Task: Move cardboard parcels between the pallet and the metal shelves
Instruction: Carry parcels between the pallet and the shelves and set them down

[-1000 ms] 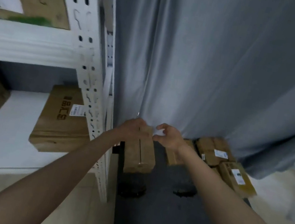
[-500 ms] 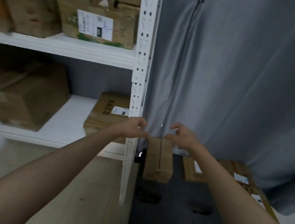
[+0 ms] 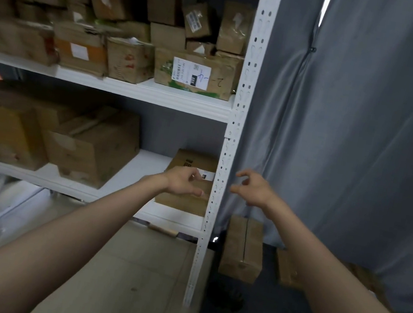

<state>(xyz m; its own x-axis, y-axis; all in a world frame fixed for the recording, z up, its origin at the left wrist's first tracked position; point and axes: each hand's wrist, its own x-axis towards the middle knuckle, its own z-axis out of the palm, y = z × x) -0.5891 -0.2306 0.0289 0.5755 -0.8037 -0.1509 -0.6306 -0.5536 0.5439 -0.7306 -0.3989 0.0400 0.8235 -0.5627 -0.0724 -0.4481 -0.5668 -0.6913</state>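
Empty, both left hand [image 3: 184,183] and right hand [image 3: 254,189] hover, fingers loosely curled

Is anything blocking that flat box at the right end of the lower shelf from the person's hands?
The shelf's white upright post stands between the right hand and the flat box. Nothing visible blocks the left hand.

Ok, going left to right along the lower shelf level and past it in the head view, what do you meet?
Big boxes → left hand → shelf post → right hand → curtain
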